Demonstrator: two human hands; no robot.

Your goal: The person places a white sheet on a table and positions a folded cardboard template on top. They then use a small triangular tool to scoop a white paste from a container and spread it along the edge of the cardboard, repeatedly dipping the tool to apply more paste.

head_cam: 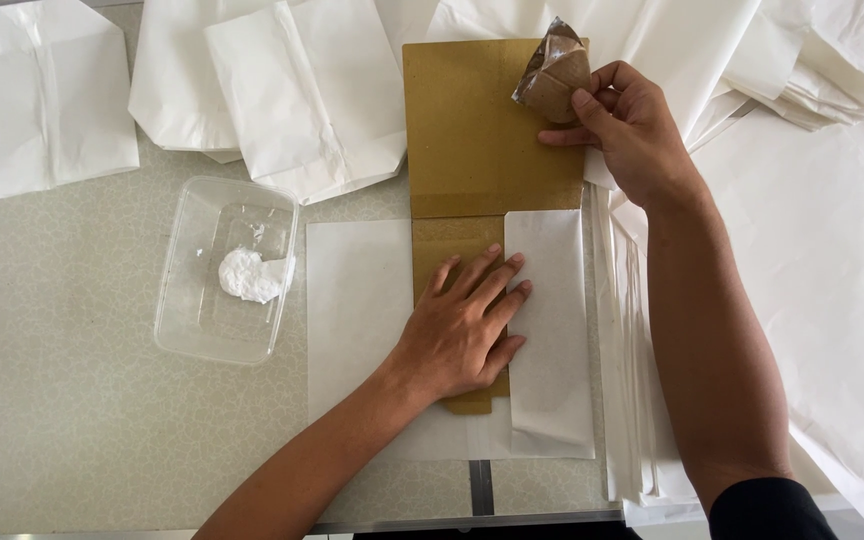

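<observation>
Head view: the white paper sheet (552,330) and brown cardboard template (472,130) are pinned flat under the spread, open left hand (462,325), while a crumpled brown wad (555,72) is pinched in the right hand (627,125) just above it, with the glue tub (224,268) left of it.
</observation>
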